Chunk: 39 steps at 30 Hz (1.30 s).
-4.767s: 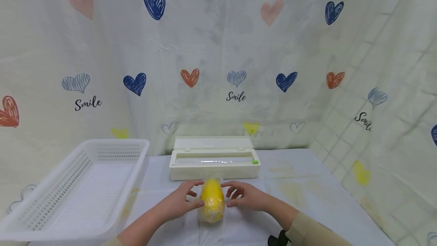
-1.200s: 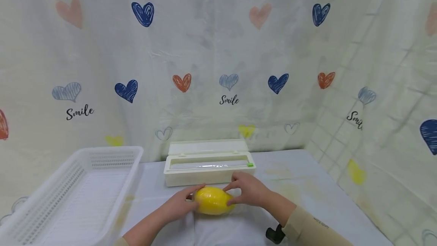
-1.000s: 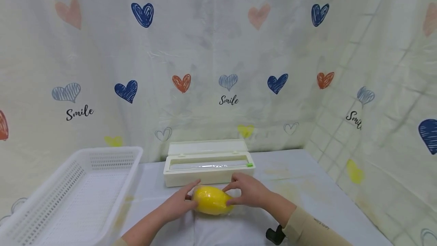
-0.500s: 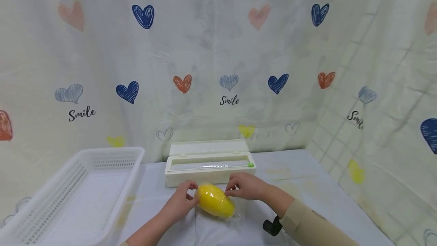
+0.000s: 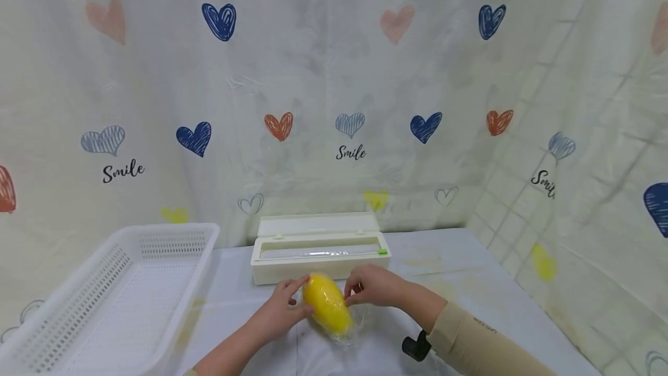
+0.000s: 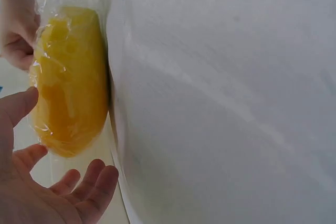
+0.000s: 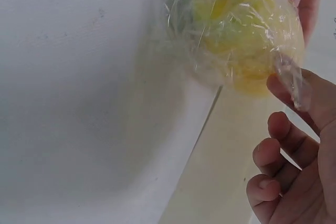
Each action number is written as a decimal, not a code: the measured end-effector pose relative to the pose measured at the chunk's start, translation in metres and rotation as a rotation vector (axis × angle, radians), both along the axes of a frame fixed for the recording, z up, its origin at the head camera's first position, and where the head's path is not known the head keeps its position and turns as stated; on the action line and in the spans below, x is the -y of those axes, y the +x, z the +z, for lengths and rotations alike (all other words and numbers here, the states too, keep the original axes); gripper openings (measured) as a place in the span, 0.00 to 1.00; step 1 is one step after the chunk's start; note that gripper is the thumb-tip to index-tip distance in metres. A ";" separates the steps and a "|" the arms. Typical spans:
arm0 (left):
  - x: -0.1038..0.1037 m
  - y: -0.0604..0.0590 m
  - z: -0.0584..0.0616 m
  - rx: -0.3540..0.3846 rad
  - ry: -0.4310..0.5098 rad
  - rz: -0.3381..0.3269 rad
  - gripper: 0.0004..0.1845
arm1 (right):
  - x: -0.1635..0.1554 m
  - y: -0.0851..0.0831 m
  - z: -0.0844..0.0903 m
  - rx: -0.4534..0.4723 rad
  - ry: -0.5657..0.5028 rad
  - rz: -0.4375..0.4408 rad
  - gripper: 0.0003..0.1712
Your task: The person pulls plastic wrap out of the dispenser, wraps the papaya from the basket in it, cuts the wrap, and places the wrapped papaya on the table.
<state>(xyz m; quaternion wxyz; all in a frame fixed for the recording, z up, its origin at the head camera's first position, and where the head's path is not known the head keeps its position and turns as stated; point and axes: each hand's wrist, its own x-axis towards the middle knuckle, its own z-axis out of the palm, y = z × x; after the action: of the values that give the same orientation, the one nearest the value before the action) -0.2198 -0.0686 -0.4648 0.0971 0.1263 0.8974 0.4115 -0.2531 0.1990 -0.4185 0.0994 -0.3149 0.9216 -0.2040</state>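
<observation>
A yellow oblong fruit [image 5: 327, 304], wrapped in clear cling film, lies tilted on the cloth in front of the long white box. My left hand [image 5: 279, 312] touches its left side with thumb and index fingertip; the other fingers [image 6: 97, 187] are spread apart from it in the left wrist view. On the other side, my right hand [image 5: 373, 288] pinches a loose flap of the cling film [image 7: 294, 83] between thumb and index finger, with its remaining fingers loosely bent. More crumpled film bunches round the fruit's near end, where a small dark green spot shows through.
Behind the fruit stands a white cling film dispenser [image 5: 320, 271], lid raised, with a green slider [image 5: 382, 252] on its edge. A white slotted basket [image 5: 209, 242] stands at the left. A heart-print curtain [image 5: 313, 74] hangs behind the white-covered table [image 5: 443, 318].
The fruit lay crosswise a second ago; it has turned so its near end points toward me. My right hand has drawn back slightly from its end, and the left has shifted along its side.
</observation>
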 end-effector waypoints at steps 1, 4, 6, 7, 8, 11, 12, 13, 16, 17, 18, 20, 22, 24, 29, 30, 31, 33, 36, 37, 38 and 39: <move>0.000 -0.001 -0.001 -0.005 0.001 -0.007 0.42 | 0.000 0.000 0.000 -0.008 0.000 0.000 0.05; -0.001 -0.004 -0.002 -0.012 0.004 -0.032 0.43 | 0.001 0.002 -0.001 -0.019 -0.011 -0.007 0.12; -0.001 -0.006 -0.002 -0.009 0.014 -0.053 0.44 | 0.001 0.004 -0.002 -0.016 -0.024 -0.021 0.18; -0.002 -0.007 -0.002 -0.005 0.023 -0.065 0.44 | 0.002 0.004 -0.002 -0.013 -0.030 -0.030 0.22; -0.002 -0.008 -0.002 0.002 0.036 -0.075 0.44 | 0.002 0.005 -0.002 -0.007 -0.037 -0.042 0.25; -0.001 -0.010 -0.001 0.030 0.078 -0.085 0.45 | 0.003 0.007 -0.002 0.011 -0.057 -0.077 0.35; -0.001 -0.010 -0.001 0.039 0.089 -0.082 0.45 | 0.004 0.007 -0.003 0.017 -0.063 -0.085 0.39; -0.001 -0.010 0.000 0.046 0.098 -0.076 0.45 | 0.004 0.008 -0.004 0.025 -0.070 -0.093 0.43; 0.000 -0.010 0.000 0.059 0.104 -0.054 0.43 | 0.004 0.009 -0.006 0.051 -0.078 -0.102 0.49; 0.001 -0.010 0.001 0.058 0.103 -0.050 0.42 | 0.004 0.009 -0.007 0.059 -0.079 -0.102 0.50; 0.001 -0.010 0.001 0.057 0.104 -0.048 0.41 | 0.004 0.009 -0.008 0.069 -0.083 -0.104 0.50; 0.001 -0.010 0.001 0.056 0.104 -0.061 0.40 | 0.004 0.011 -0.010 0.083 -0.084 -0.104 0.48; 0.001 -0.011 0.001 0.052 0.098 -0.090 0.40 | 0.005 0.013 -0.013 0.105 -0.092 -0.111 0.47; 0.000 -0.011 0.000 0.046 0.094 -0.123 0.41 | 0.006 0.015 -0.015 0.127 -0.110 -0.128 0.46; 0.000 -0.014 -0.002 0.041 0.097 -0.156 0.43 | 0.007 0.017 -0.018 0.132 -0.134 -0.145 0.46; 0.000 -0.014 -0.003 0.039 0.098 -0.156 0.44 | 0.007 0.017 -0.018 0.127 -0.132 -0.145 0.46; 0.000 -0.014 -0.003 0.038 0.097 -0.155 0.45 | 0.006 0.017 -0.019 0.123 -0.126 -0.145 0.46; 0.000 -0.013 -0.001 0.034 0.087 -0.151 0.46 | 0.005 0.019 -0.019 0.121 -0.116 -0.154 0.47; 0.000 -0.011 0.000 0.035 0.065 -0.136 0.49 | 0.004 0.021 -0.018 0.110 -0.088 -0.173 0.48; 0.001 -0.010 0.001 0.033 0.055 -0.131 0.49 | 0.003 0.022 -0.017 0.105 -0.084 -0.177 0.48; 0.002 -0.008 0.001 0.028 0.042 -0.127 0.49 | 0.002 0.024 -0.016 0.097 -0.080 -0.178 0.48; 0.003 -0.006 0.001 0.022 0.034 -0.125 0.49 | 0.000 0.025 -0.016 0.086 -0.074 -0.175 0.47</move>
<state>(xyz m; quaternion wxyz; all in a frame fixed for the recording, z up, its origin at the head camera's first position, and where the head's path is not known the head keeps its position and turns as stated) -0.2263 -0.0713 -0.4636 0.1303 0.1790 0.8795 0.4213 -0.2284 0.1986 -0.4343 0.1090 -0.2276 0.9323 -0.2592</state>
